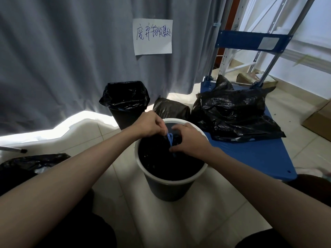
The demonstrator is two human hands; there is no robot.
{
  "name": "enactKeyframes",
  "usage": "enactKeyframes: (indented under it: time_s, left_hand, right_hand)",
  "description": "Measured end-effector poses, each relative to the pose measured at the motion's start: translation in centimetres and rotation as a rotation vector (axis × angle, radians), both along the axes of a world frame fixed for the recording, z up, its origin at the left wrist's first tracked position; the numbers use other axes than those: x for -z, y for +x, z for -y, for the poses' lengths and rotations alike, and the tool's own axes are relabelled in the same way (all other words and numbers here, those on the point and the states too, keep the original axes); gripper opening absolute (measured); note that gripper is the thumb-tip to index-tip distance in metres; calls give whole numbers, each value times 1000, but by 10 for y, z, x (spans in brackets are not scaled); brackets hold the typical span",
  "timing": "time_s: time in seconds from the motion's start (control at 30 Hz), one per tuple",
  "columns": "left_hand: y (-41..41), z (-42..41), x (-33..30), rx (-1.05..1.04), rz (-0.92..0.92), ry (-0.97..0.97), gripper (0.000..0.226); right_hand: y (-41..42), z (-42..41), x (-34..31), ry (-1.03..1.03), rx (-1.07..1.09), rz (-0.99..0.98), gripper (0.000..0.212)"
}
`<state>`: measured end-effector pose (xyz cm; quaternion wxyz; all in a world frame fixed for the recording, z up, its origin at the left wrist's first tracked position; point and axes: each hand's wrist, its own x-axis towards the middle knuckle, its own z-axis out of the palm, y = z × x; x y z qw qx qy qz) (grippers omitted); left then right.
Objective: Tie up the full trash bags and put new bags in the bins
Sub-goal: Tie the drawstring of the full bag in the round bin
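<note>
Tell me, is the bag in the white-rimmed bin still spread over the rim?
No. The white rim is bare; the black bag sits inside while both hands pinch its blue drawstring.

We see our two bare forearms, no sleeves reaching them, no watch or ring on our left hand or right hand. Below the arms, our legs wear dark, plain trousers, black in this light.
</note>
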<state>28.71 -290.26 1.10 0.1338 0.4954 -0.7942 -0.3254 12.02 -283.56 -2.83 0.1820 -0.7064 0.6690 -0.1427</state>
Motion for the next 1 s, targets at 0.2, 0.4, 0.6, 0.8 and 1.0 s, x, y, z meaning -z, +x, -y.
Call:
enactKeyframes:
  time_s: [0.2, 0.4, 0.6, 0.8, 1.0]
  left_hand:
    - [0, 5, -2, 161, 203, 14, 19]
    - [-8, -7, -1, 146, 184, -64, 32]
    - [-16, -9, -43, 109, 148, -183, 16]
    - [-13, 2, -111, -56, 9, -368, 13]
    - [-25, 18, -163, -144, -48, -539, 6]
  right_hand:
    - [10, 4, -4, -40, -7, -43, 17]
    - [14, 11, -23, -178, 155, 104, 22]
    - [19, 15, -73, -378, 301, 370, 27]
    - [22, 16, -129, -575, 264, 511, 34]
    - [6, 28, -159, -334, 295, 276, 42]
